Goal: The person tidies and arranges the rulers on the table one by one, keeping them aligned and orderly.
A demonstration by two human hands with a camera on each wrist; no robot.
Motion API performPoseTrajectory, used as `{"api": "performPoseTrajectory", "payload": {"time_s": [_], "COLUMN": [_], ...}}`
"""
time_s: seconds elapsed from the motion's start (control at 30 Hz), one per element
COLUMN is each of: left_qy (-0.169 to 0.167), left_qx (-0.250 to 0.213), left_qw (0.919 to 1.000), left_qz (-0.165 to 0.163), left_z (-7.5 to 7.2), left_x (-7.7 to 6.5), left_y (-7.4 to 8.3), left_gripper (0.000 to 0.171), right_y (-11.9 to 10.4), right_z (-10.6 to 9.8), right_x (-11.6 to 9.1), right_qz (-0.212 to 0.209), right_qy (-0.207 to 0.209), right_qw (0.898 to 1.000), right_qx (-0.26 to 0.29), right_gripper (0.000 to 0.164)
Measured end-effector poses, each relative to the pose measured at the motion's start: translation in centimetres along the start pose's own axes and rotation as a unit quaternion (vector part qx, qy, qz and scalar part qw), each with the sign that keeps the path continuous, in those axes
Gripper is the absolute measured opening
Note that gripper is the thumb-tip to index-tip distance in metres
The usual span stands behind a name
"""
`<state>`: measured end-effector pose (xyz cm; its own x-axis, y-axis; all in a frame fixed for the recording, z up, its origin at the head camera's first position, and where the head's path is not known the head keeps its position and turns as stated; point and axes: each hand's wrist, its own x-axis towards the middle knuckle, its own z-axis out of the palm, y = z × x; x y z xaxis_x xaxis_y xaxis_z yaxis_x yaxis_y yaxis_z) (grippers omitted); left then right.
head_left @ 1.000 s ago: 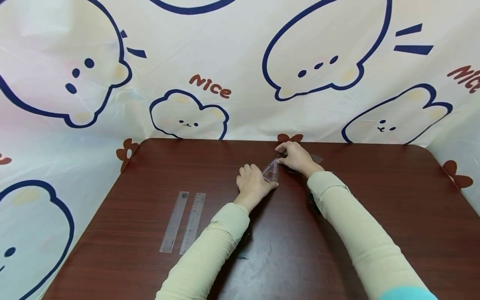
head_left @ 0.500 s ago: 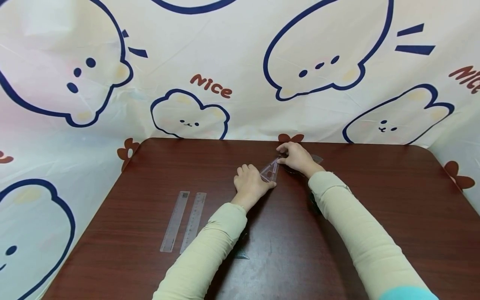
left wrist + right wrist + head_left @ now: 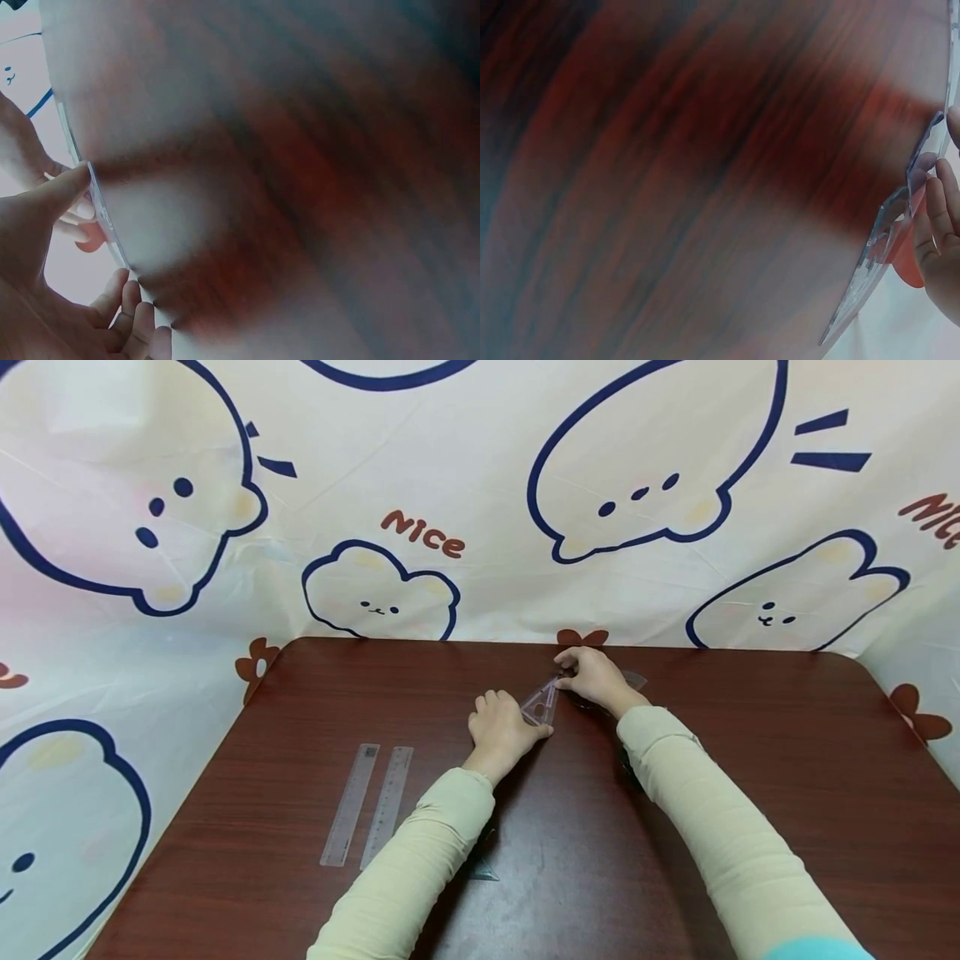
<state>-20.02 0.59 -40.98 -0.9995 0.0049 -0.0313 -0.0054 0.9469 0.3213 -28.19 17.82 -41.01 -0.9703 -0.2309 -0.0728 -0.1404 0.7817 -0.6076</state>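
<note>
Toward the back of the table, a small clear set square [image 3: 552, 702] lies between the two hands. My left hand [image 3: 498, 727] spans its lower part, thumb on the near corner and fingers on the left. Thumb and curled fingers of my right hand [image 3: 591, 678] pinch the set square's far tip. Behind the right hand shows the curved end of another clear plastic piece [image 3: 636, 679], mostly hidden. In the left wrist view, the thumb presses the set square's edge [image 3: 103, 210]. The right wrist view has a clear cut-out plastic piece [image 3: 866, 259] beside the right fingers [image 3: 939, 217].
Two clear straight rulers, a left one [image 3: 350, 806] and a right one [image 3: 387, 802], lie side by side left of the left forearm. A bluish pointed clear piece [image 3: 483, 870] shows partly under that forearm. A patterned cloth [image 3: 495, 585] hangs behind the brown table [image 3: 712, 735].
The left hand and the set square's lower part have shifted very slightly left since the first frame. The right hand keeps its pinch at the tip, almost still.
</note>
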Motion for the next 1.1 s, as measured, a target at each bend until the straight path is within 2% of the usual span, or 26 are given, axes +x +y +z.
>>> {"api": "performPoseTrajectory", "payload": {"time_s": [0.37, 0.7, 0.83, 1.0, 1.1], "left_qy": [0.0, 0.001, 0.003, 0.002, -0.003], "left_qx": [-0.004, -0.037, -0.063, -0.107, -0.122], "left_qw": [1.0, 0.9991, 0.9979, 0.9942, 0.9926], "left_qz": [0.003, 0.021, 0.015, 0.003, -0.001], "left_z": [-0.1, -0.1, 0.0, 0.1, 0.1], "left_x": [0.0, 0.1, 0.4, 0.5, 0.3], "left_y": [0.1, -0.3, -0.5, -0.6, -0.5], "left_gripper": [0.075, 0.062, 0.063, 0.066, 0.067], "right_y": [0.2, -0.5, -0.6, -0.5, -0.5], "right_z": [0.1, -0.5, -0.8, -1.2, -1.5], "right_x": [0.0, -0.1, -0.2, -0.3, -0.6], "right_qz": [0.013, -0.015, -0.007, 0.014, 0.018], "right_qy": [0.004, 0.023, 0.026, 0.015, 0.006], "right_qw": [0.999, 0.998, 0.993, 0.98, 0.977], "right_qx": [0.032, 0.063, 0.114, 0.199, 0.214], "right_gripper": [0.044, 0.044, 0.043, 0.042, 0.041]}}
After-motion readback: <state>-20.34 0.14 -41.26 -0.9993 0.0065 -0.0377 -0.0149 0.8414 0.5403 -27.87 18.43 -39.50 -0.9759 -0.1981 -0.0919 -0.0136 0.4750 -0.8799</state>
